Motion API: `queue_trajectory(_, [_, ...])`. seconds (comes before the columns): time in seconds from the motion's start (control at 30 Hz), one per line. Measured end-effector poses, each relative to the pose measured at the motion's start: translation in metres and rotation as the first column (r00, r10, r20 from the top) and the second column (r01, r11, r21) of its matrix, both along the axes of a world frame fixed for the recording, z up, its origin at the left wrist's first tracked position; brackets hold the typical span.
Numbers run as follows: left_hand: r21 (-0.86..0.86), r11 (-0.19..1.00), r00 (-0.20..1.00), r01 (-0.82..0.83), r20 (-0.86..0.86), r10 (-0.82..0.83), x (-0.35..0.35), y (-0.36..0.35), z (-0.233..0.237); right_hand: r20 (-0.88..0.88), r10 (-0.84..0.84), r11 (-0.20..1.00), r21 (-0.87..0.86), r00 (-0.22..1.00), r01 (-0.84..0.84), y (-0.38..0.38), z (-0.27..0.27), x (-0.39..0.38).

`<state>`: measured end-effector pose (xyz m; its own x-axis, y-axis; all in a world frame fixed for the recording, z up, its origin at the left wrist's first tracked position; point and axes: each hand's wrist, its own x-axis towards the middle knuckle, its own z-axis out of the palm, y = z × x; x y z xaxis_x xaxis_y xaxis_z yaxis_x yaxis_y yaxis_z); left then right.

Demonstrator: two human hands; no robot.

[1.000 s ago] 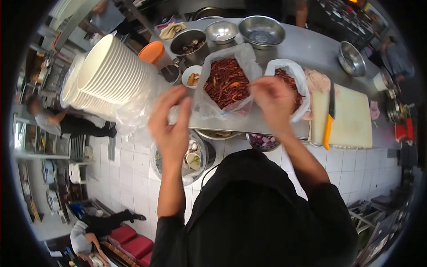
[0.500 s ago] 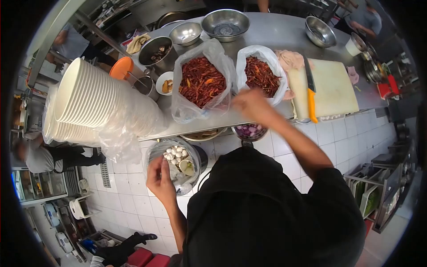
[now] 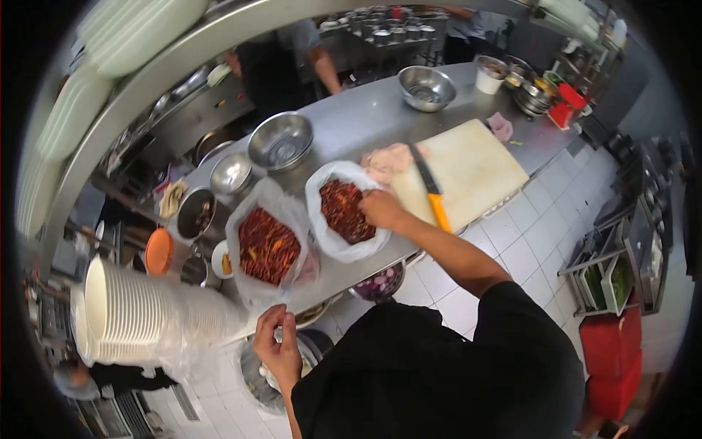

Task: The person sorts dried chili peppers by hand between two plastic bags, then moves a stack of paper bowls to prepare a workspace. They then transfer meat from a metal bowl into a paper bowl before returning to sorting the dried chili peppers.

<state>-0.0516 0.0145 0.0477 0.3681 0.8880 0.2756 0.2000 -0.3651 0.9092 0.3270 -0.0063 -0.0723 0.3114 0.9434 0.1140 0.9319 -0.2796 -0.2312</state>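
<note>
My right hand (image 3: 383,209) reaches into the white bag of dried red chillies (image 3: 344,212), at its right side; its fingertips are among the chillies and what they hold is hidden. My left hand (image 3: 278,342) is raised over the lined bin (image 3: 252,373), with thumb and fingers curled close together; anything between them is too small to tell. A clear plastic bag of red chillies (image 3: 268,246) stands on the counter just beyond my left hand.
A knife with an orange handle (image 3: 439,211) lies on the white cutting board (image 3: 479,172), beside a pink cloth (image 3: 387,162). Stacked white tubs (image 3: 139,311) stand at the left. Metal bowls (image 3: 281,140) line the counter (image 3: 351,110). A person (image 3: 281,66) stands across it.
My right hand has moved from the near edge of the white bag into its chillies. My left hand stays over the bin. The view has turned and shifted.
</note>
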Motion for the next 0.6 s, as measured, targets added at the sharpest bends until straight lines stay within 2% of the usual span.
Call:
queue_trajectory(0.07, [-0.01, 0.999, 0.999, 0.034, 0.017, -0.033, 0.02, 0.0, 0.005, -0.065, 0.056, 0.989, 0.141, 0.996, -0.046, -0.006, 0.01, 0.002])
queue_trajectory(0.17, [0.091, 0.99, 0.994, 0.107, -0.022, -0.106, 0.047, 0.008, 0.005, -0.34, 0.072, 0.936, 0.348, 0.937, 0.054, -0.02, 0.062, -0.017])
queue_trajectory(0.2, [0.129, 0.981, 0.989, 0.143, -0.05, -0.138, 0.061, 0.012, 0.005, -0.501, 0.082, 0.925, 0.359, 0.862, 0.12, -0.022, 0.071, -0.025])
queue_trajectory(0.27, [0.203, 0.955, 0.974, 0.216, -0.11, -0.196, 0.091, 0.021, 0.003, -0.767, 0.121, 0.903, 0.349, 0.63, 0.251, -0.023, 0.084, -0.039])
queue_trajectory(0.33, [0.22, 0.946, 0.972, 0.236, -0.057, -0.229, 0.119, 0.032, -0.013, -0.943, 0.17, 0.921, 0.255, 0.285, 0.296, -0.024, 0.092, -0.051])
queue_trajectory(0.37, [0.208, 0.951, 0.973, 0.231, -0.025, -0.231, 0.134, 0.033, -0.013, -0.979, 0.184, 0.932, 0.203, 0.091, 0.3, -0.024, 0.095, -0.053])
queue_trajectory(0.4, [0.192, 0.956, 0.974, 0.221, 0.007, -0.226, 0.148, 0.034, -0.014, -0.979, 0.195, 0.926, 0.202, 0.056, 0.318, -0.024, 0.098, -0.051])
queue_trajectory(0.47, [0.029, 0.957, 0.935, 0.289, 0.208, -0.289, 0.167, 0.035, -0.021, -0.979, 0.2, 0.931, 0.174, -0.05, 0.321, -0.023, 0.097, -0.058])
queue_trajectory(0.5, [-0.028, 0.953, 0.936, 0.3, 0.2, -0.289, 0.171, 0.037, -0.025, -0.976, 0.208, 0.935, 0.179, -0.066, 0.306, -0.023, 0.098, -0.053])
queue_trajectory(0.53, [-0.08, 0.949, 0.937, 0.305, 0.201, -0.285, 0.177, 0.041, -0.027, -0.964, 0.222, 0.928, 0.163, -0.145, 0.334, -0.023, 0.098, -0.051])
queue_trajectory(0.6, [-0.105, 0.955, 0.952, 0.276, 0.166, -0.257, 0.181, 0.043, -0.026, -0.973, 0.204, 0.924, 0.156, -0.105, 0.349, -0.025, 0.107, -0.048])
